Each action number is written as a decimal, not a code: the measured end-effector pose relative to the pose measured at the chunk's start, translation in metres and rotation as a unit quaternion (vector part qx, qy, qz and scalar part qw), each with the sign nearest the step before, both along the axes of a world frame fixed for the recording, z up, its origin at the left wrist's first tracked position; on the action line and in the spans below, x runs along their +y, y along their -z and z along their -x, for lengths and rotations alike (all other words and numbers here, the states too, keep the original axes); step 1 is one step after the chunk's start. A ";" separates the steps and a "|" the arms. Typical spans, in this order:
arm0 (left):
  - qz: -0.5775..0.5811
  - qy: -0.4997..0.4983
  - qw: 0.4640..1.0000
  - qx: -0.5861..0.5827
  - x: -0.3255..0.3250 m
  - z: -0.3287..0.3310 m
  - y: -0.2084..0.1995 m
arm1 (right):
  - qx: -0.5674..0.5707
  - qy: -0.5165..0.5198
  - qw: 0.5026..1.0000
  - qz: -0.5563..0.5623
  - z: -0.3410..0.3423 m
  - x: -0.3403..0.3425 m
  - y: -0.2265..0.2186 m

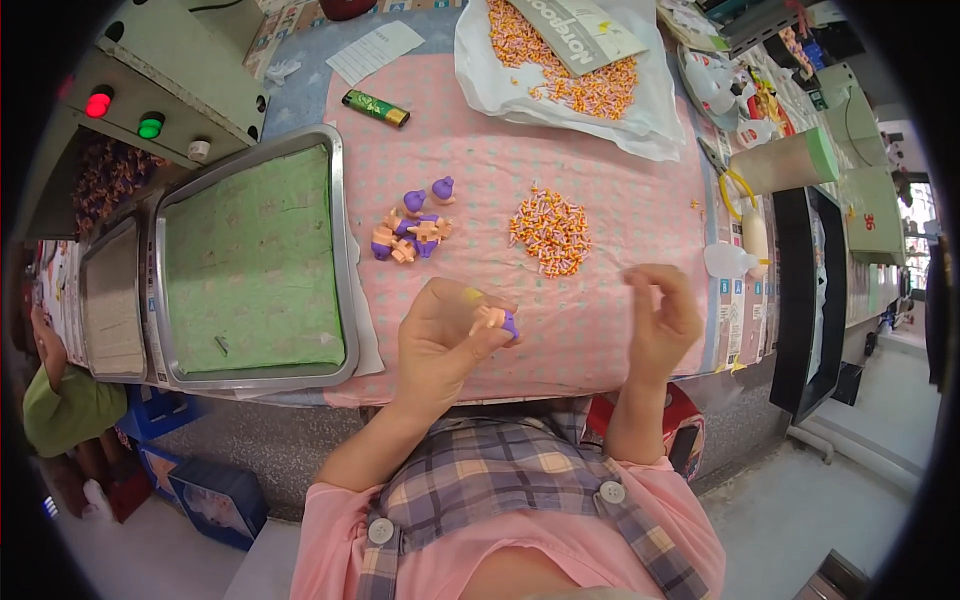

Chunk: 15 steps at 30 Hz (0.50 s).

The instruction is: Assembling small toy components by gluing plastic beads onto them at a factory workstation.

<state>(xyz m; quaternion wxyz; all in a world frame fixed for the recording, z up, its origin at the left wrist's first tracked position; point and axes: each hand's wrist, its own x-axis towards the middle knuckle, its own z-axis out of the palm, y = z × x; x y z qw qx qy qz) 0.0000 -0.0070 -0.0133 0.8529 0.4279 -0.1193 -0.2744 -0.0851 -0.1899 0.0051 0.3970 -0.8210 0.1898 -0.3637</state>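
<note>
My left hand pinches a small purple and peach plastic figurine between thumb and fingers, above the near part of the pink cloth. To the right, my right hand is raised over the cloth with its fingers curled together, slightly blurred. Whether a tiny piece sits between those fingertips I cannot make out. Beyond the left hand lies a cluster of similar purple and peach figurines. A loose pile of tiny orange, white and pink pieces rests between and beyond my hands.
Left of the cloth stands a metal tray with a green lining. A green lighter and a paper slip lie at the back. White sheeting holds more tiny pieces. Scissors and a white bottle are at right. Another person's green sleeve shows far left.
</note>
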 end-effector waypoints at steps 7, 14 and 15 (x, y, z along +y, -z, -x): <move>0.000 0.004 1.000 0.020 0.004 0.005 -0.004 | -0.070 0.327 0.933 0.136 0.042 -0.078 0.009; 0.002 0.001 1.000 0.027 0.002 0.010 -0.004 | 0.034 0.187 0.981 -0.041 0.058 -0.121 0.028; -0.001 0.001 1.000 0.031 0.002 0.011 -0.005 | 0.062 0.180 0.980 -0.060 0.059 -0.127 0.031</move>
